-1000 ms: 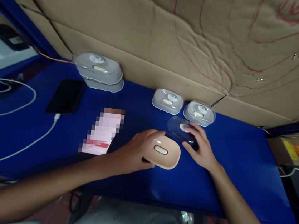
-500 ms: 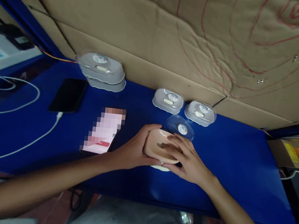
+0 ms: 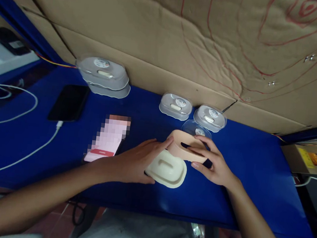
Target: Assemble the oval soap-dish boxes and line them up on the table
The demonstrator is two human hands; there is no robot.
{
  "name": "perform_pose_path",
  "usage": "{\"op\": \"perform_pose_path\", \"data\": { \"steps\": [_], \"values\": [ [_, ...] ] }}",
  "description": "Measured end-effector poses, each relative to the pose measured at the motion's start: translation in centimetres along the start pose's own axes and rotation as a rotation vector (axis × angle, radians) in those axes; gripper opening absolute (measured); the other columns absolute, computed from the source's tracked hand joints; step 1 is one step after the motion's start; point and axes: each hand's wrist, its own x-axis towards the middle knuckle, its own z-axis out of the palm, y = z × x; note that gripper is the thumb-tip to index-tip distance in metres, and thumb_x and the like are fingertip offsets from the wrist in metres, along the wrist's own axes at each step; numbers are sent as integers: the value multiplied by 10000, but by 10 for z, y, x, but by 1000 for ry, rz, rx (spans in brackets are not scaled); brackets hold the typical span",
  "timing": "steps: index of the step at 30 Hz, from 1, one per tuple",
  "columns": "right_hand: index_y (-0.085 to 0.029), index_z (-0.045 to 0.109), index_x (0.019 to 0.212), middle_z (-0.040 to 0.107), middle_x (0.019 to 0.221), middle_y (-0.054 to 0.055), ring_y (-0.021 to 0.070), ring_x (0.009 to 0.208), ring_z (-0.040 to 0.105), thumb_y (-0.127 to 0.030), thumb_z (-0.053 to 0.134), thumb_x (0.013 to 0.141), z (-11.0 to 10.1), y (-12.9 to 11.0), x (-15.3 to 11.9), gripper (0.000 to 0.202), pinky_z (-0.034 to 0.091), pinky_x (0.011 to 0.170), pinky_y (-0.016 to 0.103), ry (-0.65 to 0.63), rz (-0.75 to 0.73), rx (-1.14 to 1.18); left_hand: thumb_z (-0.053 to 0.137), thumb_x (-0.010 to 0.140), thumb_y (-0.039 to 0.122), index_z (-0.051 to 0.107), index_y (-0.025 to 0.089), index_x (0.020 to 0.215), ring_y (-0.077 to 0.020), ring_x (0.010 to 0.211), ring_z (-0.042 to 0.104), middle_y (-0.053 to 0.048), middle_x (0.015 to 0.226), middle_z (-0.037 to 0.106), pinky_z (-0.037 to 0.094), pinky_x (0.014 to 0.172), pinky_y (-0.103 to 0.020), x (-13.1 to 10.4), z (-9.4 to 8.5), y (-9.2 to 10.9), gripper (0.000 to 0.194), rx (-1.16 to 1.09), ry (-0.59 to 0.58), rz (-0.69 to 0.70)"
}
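Note:
A peach oval dish (image 3: pixel 185 150) with a slot in its floor is tilted in my right hand (image 3: pixel 216 164), thumb below the rim and fingers at the slot and far edge. Below it and to the left lies a cream oval tray (image 3: pixel 171 170) with a raised bar in its middle. My left hand (image 3: pixel 142 161) is spread along the tray's left side, its thumb by the near edge and its index fingertip at the peach dish's left wall. Behind the dish, a clear lid (image 3: pixel 197 129) with a round sticker lies partly hidden.
Two lidded grey boxes, a left one (image 3: pixel 176 106) and a right one (image 3: pixel 210 118), stand by the cardboard wall (image 3: pixel 123 23). Further left are stacked lidded boxes (image 3: pixel 103 76). A lit phone (image 3: pixel 107 138) and a dark phone (image 3: pixel 69 103) on a white cable (image 3: pixel 43 151) lie left.
The peach dish has come off the cream tray and moved up and right in my right hand, tilting. My left hand has let go of the dish and spread beside the uncovered tray.

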Motion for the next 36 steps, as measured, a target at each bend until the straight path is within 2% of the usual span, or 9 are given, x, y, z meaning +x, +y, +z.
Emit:
{"op": "perform_pose_path", "data": {
  "steps": [4,7,9,12,14,18,26,31,36],
  "values": [
    [-310,755,1316,558,1570,101,369,1467,543,-539,720,973,-7,6,-1,413,462,1229,579,56,102,165,856,814,451,154,335,1719,-388,1363,633,-157,1525,619,533,1110,-573,7,-12,9,1151,-406,-12,-63],
    [-308,699,1395,646,1511,103,356,1369,646,-655,444,1066,-7,9,3,542,591,1092,592,239,309,498,446,985,759,362,241,1645,-388,1134,761,-179,1306,750,630,891,-531,13,-24,15,843,-893,-96,-221],
    [-295,575,1533,671,1494,107,349,1325,685,-635,265,1104,-5,10,6,629,643,1004,600,329,426,665,220,997,809,479,193,1562,-420,1099,766,-214,1305,746,635,819,-552,15,-29,17,875,-1002,-119,-270],
    [-281,479,1608,640,1536,101,345,1334,684,-585,196,1122,-1,9,8,639,645,1008,602,303,441,671,450,971,778,353,249,1617,-398,1152,746,-183,1323,729,633,882,-541,13,-24,18,841,-882,-75,-237],
    [-287,492,1601,592,1587,103,339,1382,649,-573,219,1128,2,6,5,617,613,1069,587,241,345,496,756,873,636,220,304,1654,-380,1299,670,-158,1417,657,560,1067,-565,10,-15,15,1003,-611,105,-218],
    [-330,587,1538,293,1775,61,372,1594,379,-534,632,1030,10,-8,-3,549,406,1269,598,57,120,116,958,734,461,103,307,1681,-410,1516,455,-206,1602,449,361,1249,-652,10,3,2,1285,-210,362,-146],
    [-349,394,1662,133,1815,63,368,1663,188,-361,632,1051,42,-20,0,655,336,1294,639,-141,-84,-256,948,756,498,160,367,1699,-414,1616,315,-203,1763,250,319,1282,-656,13,9,-9,1236,-163,315,-22],
    [-385,425,1639,257,1788,64,394,1633,269,-488,632,1043,40,-17,0,640,317,1273,697,-221,-118,-374,896,838,432,374,359,1645,-395,1638,278,-179,1763,286,331,1276,-652,13,6,-11,964,-55,84,-37],
    [-389,239,1706,216,1795,111,397,1642,240,-610,517,1063,18,15,-1,734,274,1258,712,-48,35,-428,840,894,418,420,362,1613,-427,1659,170,-154,1766,285,322,1269,-672,10,4,-6,834,118,1,-19]
  ]
}}
